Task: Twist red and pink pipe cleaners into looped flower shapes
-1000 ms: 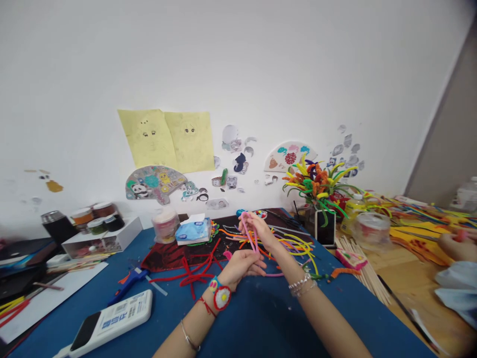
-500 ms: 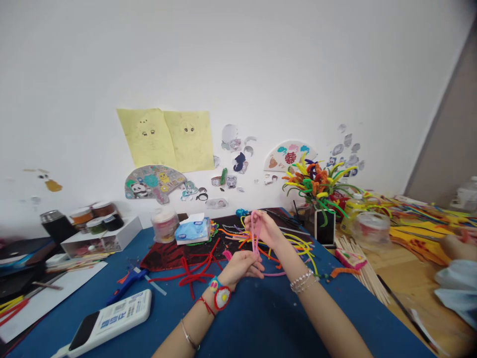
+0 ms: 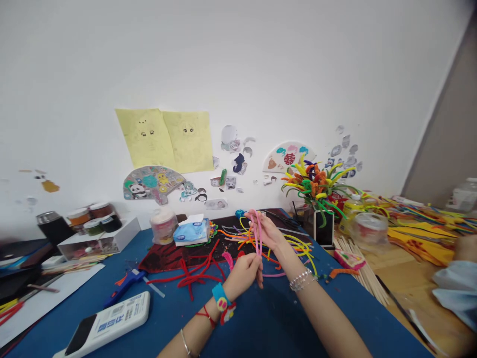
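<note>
A pink pipe cleaner (image 3: 258, 234), bent into a long narrow loop, stands upright between my two hands. My left hand (image 3: 244, 271) is closed around its lower end, back of the hand facing me. Higher up, my right hand (image 3: 266, 229) pinches the upper part, its palm turned partly towards me. A magenta fuzzy end (image 3: 227, 259) shows just behind my left hand; whether it joins the loop I cannot tell. Red pipe cleaners (image 3: 192, 276) lie crossed on the blue table to the left, and yellow and orange pipe cleaners (image 3: 298, 246) spread behind my right wrist.
A blue glue gun (image 3: 124, 288) and a white handheld device (image 3: 108, 323) lie front left. A tissue pack (image 3: 192, 231) sits at the back. Right of centre stand a pipe-cleaner bouquet (image 3: 316, 181), a phone (image 3: 323, 228) and wooden sticks (image 3: 367, 278). Another person's sleeve (image 3: 456, 288) shows far right.
My left hand has rolled over, its fingers now curled in around the loop's lower end. The pink loop has shifted slightly. My right hand stays nearly in place.
</note>
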